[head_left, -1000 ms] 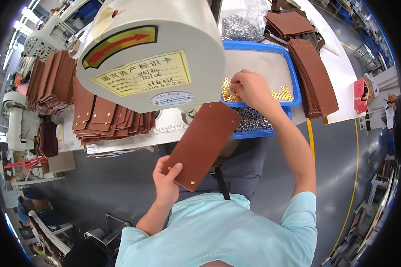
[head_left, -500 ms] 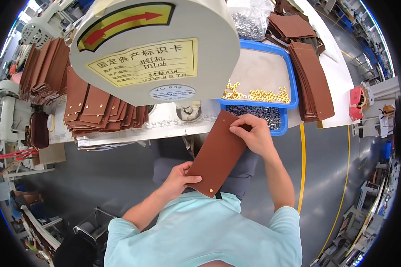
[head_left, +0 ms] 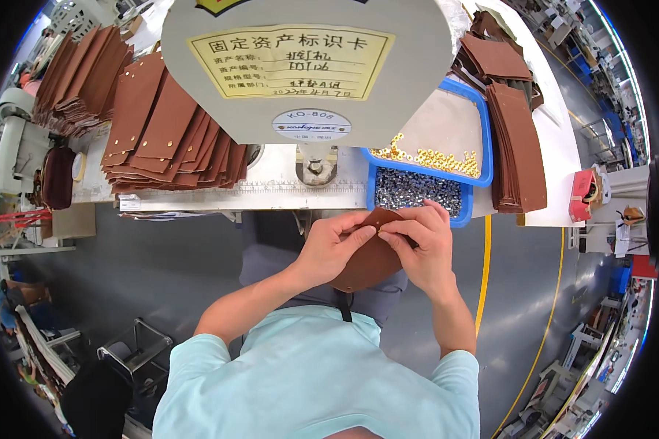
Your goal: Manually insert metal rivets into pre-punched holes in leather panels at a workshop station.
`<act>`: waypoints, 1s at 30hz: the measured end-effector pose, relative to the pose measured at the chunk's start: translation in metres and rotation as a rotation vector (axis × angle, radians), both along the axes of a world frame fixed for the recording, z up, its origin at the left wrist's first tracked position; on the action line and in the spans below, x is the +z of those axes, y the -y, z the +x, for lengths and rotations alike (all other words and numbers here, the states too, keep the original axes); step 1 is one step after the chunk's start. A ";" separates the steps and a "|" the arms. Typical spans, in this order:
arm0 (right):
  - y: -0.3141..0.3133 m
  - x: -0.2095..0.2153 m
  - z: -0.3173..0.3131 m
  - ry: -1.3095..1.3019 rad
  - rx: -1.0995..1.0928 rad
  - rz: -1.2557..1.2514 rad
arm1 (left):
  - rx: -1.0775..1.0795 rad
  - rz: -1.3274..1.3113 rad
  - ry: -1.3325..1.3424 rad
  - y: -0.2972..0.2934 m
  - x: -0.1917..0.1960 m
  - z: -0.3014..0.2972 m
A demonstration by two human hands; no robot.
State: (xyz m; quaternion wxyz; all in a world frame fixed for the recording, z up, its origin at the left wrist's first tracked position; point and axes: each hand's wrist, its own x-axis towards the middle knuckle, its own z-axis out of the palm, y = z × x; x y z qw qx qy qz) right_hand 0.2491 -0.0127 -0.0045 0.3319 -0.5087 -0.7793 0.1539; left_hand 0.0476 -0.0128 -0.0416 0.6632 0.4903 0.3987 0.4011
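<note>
A brown leather-like panel (head_left: 360, 268) is bent between my hands in front of the table edge. My left hand (head_left: 331, 247) pinches its top end from the left, thumb on the face. From the other side my right hand (head_left: 423, 243) grips the same end, with thumb and fingertips close together. A tiny gold-coloured bit shows at the fingertips, too small to make out. A small stud shows near the panel's lower end. Just beyond, the white machine (head_left: 307, 80) stands over its metal base (head_left: 316, 170).
A blue tray (head_left: 485, 139) of gold-coloured caps partly overlaps another blue tray (head_left: 371, 192) of dark metal pieces. Brown panels (head_left: 157, 124) are stacked at left, and another stack (head_left: 516, 146) lies at right. A ruler strip (head_left: 271, 186) runs along the table's front.
My left hand has moved up from the panel's lower end to its top end, beside my right hand. The panel has gone from flat to bent. The view has shifted.
</note>
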 end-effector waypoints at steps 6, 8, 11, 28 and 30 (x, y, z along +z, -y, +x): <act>0.002 -0.001 -0.001 -0.076 -0.012 -0.074 | -0.057 0.102 -0.113 0.003 0.005 -0.002; 0.002 0.002 -0.005 -0.121 -0.016 -0.140 | -0.068 0.159 -0.190 0.003 0.009 -0.005; 0.005 0.002 -0.011 -0.191 -0.145 -0.256 | -0.110 0.170 -0.288 0.004 0.015 -0.010; -0.056 -0.053 0.019 0.159 -0.072 -0.110 | -0.015 0.684 -0.483 0.007 0.002 -0.025; -0.055 -0.052 0.018 0.195 -0.080 -0.103 | -0.028 0.734 -0.534 0.007 0.001 -0.027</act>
